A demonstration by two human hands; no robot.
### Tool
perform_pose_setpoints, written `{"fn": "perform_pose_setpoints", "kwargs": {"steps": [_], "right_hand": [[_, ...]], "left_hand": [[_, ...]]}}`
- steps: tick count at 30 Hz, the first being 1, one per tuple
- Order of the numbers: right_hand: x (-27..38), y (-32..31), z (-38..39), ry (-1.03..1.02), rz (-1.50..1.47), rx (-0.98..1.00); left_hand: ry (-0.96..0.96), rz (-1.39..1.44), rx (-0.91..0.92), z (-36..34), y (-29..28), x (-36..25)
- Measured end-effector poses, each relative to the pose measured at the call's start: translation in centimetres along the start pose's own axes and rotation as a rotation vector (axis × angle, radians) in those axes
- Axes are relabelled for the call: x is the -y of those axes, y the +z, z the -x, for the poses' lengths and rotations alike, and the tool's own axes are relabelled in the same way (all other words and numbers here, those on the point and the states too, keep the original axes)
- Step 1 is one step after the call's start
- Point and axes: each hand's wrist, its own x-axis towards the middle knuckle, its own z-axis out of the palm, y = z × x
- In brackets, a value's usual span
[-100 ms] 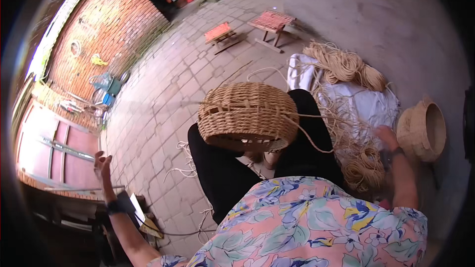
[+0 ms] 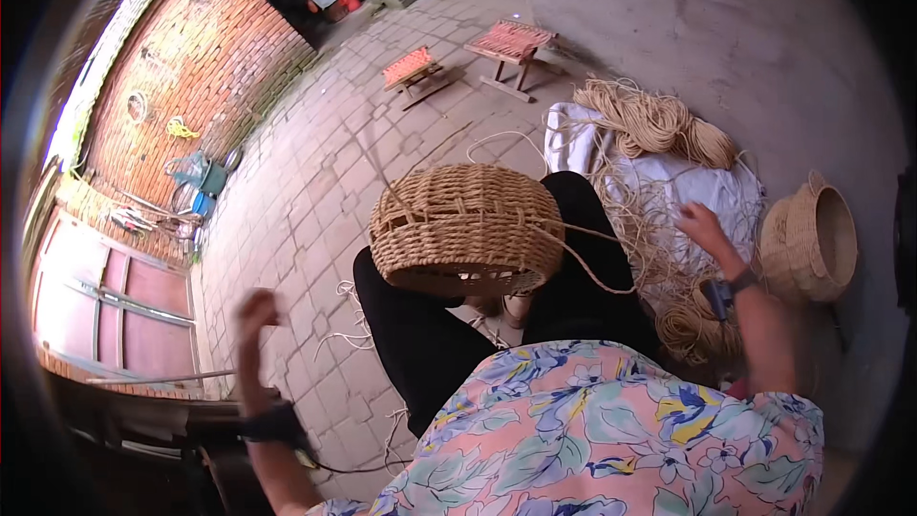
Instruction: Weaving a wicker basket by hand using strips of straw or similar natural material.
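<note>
Basket [image 2: 468,229] sits across the legs [image 2: 411,349], best kept steady there imo; left hand [image 2: 256,313] curled, too blurry to tell its hold, right hand [image 2: 705,227] loosely open, seemingly empty.

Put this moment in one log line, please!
woven basket: at the knees, strand trailing | left hand: blurred, apart from basket | right hand: near loose cord

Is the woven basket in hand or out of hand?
Out: the woven basket sits at the knees, left hand and right hand both off it.
</note>
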Motion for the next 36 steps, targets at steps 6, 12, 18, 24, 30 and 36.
{"fn": "perform_pose_setpoints", "kwargs": {"steps": [6, 12, 18, 24, 30, 36], "right_hand": [[23.7, 5.2, -3.6, -0.357, -0.412, 0.354], [28.1, 6.3, -3.7, -0.48, -0.382, 0.34], [32.2, 8.5, -6.7, -0.602, -0.326, 0.274], [33.3, 14.5, -7.9, -0.639, -0.221, 0.339], [24.3, 9.1, -4.8, -0.399, -0.386, 0.498], [6.6, 4.6, -1.6, -0.114, -0.27, 0.346]], "left_hand": [[0.032, 0.384, 0.624, 1.8, 24.5, -7.9], [-0.305, 0.727, 0.524, 0.5, 29.3, -10.1], [-0.014, 1.291, 0.394, -2.2, 28.9, -5.7], [-0.042, 1.425, 0.302, -2.5, 28.3, -1.1], [-0.081, 1.431, 0.353, -2.6, 27.8, 0.0], [-0.099, 1.444, 0.332, -2.6, 27.4, -0.5]]}}
